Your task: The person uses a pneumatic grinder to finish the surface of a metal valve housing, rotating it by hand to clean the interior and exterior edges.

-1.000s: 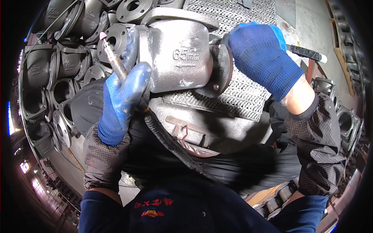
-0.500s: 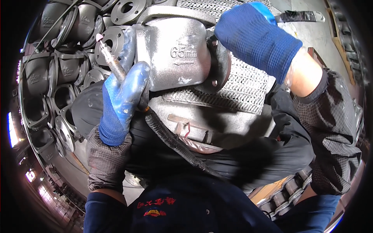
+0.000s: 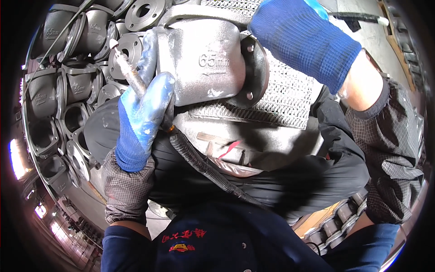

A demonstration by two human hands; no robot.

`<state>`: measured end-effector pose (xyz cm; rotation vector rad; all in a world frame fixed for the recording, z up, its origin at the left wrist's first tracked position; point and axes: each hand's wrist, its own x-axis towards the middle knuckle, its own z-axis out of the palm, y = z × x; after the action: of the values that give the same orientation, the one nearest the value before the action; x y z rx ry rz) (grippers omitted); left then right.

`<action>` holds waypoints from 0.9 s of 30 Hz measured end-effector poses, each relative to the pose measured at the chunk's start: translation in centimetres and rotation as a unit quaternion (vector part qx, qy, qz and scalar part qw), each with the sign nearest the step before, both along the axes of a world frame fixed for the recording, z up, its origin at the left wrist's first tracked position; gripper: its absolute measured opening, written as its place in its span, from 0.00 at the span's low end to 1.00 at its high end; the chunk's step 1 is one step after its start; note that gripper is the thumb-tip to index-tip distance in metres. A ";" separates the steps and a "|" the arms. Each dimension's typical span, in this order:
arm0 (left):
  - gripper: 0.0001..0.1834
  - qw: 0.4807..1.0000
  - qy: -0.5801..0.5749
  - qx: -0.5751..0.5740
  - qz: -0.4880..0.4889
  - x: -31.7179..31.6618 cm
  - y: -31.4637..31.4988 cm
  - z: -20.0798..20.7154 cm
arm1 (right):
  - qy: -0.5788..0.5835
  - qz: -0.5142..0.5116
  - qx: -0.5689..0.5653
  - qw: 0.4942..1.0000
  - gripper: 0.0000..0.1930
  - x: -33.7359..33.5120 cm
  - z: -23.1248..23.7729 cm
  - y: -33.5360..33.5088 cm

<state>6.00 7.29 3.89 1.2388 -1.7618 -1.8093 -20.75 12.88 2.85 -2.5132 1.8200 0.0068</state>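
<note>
A grey cast-metal valve body (image 3: 204, 59) with round flanges lies on its side in front of me, with raised lettering and an arrow on its wall. My left hand (image 3: 152, 102), in a blue coated glove, is wrapped around a slim air grinder (image 3: 132, 76) with a small pale pointed tip, and rests against the valve body's left end. A ribbed black hose (image 3: 192, 154) runs from the grinder across my lap. My right hand (image 3: 299, 38), also gloved, is closed above the right flange. A dark wrapped bar (image 3: 355, 18) juts out beyond it, apparently in its grip; the fingers are largely hidden.
The valve body sits on a silvery metal mesh sheet (image 3: 290, 102) over a grey rounded support (image 3: 272, 140). Many similar castings (image 3: 79, 86) are stacked close on the left. More castings (image 3: 335, 224) lie at the lower right, and a wooden edge (image 3: 398, 50) runs along the right.
My right hand has shifted slightly to the right and nearer, and the dark bar beyond it has turned. The left hand, grinder and valve body stay nearly the same.
</note>
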 end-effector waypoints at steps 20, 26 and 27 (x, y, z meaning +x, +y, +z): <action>0.30 0.993 -0.022 -0.113 0.026 -1.1 -0.1 0.2 | 0.075 -0.011 0.049 0.996 0.07 0.4 0.0 -0.1; 0.29 0.990 -0.011 -0.138 0.003 -1.9 0.0 0.3 | 0.037 -0.005 0.015 0.999 0.07 -0.2 -0.2 0.1; 0.29 0.990 -0.011 -0.137 0.000 -1.9 0.0 0.3 | 0.026 -0.001 0.005 1.000 0.07 -0.3 -0.2 0.3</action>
<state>4.13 7.26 4.16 1.1519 -1.9432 -1.4940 -21.04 13.18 2.68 -2.5283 1.8352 0.0822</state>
